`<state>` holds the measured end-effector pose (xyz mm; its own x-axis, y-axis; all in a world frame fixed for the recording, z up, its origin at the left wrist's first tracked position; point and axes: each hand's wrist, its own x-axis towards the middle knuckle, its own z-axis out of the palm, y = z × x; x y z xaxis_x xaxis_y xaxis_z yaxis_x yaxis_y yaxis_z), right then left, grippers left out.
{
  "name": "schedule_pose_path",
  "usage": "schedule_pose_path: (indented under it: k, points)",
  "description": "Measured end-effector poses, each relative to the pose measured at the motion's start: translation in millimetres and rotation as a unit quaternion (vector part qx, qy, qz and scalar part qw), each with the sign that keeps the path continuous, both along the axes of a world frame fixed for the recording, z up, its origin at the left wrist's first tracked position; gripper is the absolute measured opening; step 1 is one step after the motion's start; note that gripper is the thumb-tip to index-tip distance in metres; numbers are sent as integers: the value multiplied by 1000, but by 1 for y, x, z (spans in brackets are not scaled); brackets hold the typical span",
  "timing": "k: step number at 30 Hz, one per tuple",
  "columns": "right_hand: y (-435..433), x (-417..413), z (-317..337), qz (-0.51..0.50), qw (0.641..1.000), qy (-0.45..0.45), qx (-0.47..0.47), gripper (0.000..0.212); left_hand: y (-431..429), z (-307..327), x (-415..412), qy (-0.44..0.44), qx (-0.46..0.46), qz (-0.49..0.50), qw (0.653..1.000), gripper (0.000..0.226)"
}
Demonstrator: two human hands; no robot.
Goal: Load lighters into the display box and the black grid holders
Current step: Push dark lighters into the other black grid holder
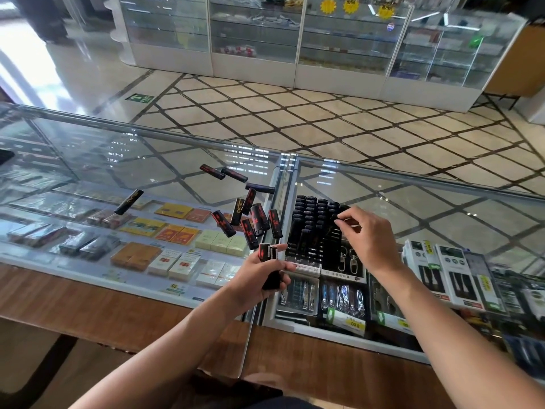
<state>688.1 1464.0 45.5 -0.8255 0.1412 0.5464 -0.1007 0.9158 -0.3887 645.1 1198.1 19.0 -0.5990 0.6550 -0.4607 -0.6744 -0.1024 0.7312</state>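
Head view shows the right grip (368, 234) clamped with thumb and forefinger on one black lighter (338, 220), at the far right corner of the box (303, 265). This lighter touches the top of the rows there and seems to be going down into a free slot; the slot itself is hidden under the fingers. The left grip (259, 277) is closed around a small bundle (267, 251) of lighters, black with red marks. Their ends stand up above the fist, just beside the near left corner of the box.

The box stands on the glass worktop (177, 160), and most of its rows are filled with black caps. Whether the dark part at its near right side is one of the grid holders cannot be told. Left of the box about a dozen loose lighters (250, 221) lie scattered on the glass, some touching each other, one well apart to the left. Under the glass are cigarette packs (174, 231) and, nearer than the box, nail clippers (298, 293).

The step in hand is probably the seating of one lighter in the box, which looks nearly full. The next move calls for a straight push down until the cap is level with its neighbours, without tilting them. After that the right grip can take the next lighter from the bundle, and later the loose ones must be collected.
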Motion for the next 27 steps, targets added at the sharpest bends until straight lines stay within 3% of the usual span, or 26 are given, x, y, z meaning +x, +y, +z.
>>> schedule_pose_path:
  k: [17, 21, 24, 27]
  points:
    - [-5, 4, -2, 0, 999, -8, -47, 24, -4, 8, 8, 4, 60, -7, 998, 52]
    - [-18, 14, 3, -32, 995, 22, -96, 13, -6, 8, 9, 7, 81, -43, 996, 43]
    - [-42, 23, 2, 31, 993, -4, -113, 8, -4, 8, 14, 23, 88, -75, 993, 39]
    - [-69, 29, 0, 100, 976, -95, -169, 14, -2, 10, 20, 50, 71, -93, 992, 34]
